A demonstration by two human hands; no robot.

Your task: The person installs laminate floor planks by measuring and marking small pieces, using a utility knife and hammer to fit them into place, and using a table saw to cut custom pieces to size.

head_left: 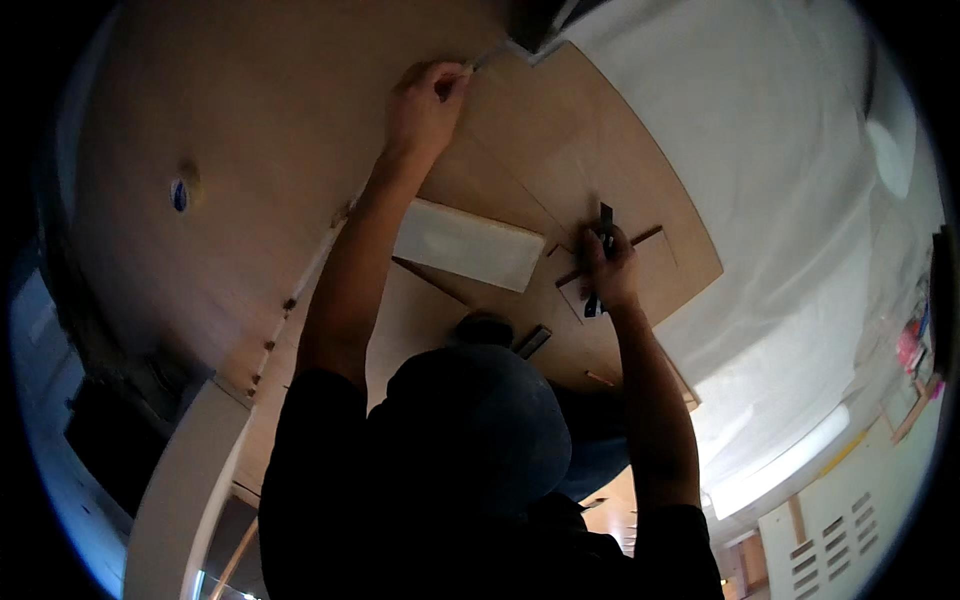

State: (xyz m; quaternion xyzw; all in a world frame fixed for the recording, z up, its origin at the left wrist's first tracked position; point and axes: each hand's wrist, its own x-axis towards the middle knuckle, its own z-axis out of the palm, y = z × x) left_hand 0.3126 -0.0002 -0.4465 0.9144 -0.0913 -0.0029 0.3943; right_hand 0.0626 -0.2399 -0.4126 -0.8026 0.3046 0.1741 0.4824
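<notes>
My left hand (428, 105) reaches far forward over a brown board (640, 130). Its thumb and fingers are pinched together by the board's upper edge; whatever they hold is too small to make out. Nearer to me and to the right, my right hand (612, 265) is closed around a dark, narrow tool (606, 214) whose ends stick out above and below the fingers. Its exact kind is unclear. Under that hand, a small flat wooden piece (652, 250) with dark edges lies on the board. A thin straight line runs across the board between both hands.
A pale rectangular slab (470, 243) lies between my arms. Closer in are a dark round object (485, 328), a small dark block (533, 342) and a reddish stick (600, 378). A tape roll (180, 195) rests on the left panel. White sheeting (790, 200) spreads at right.
</notes>
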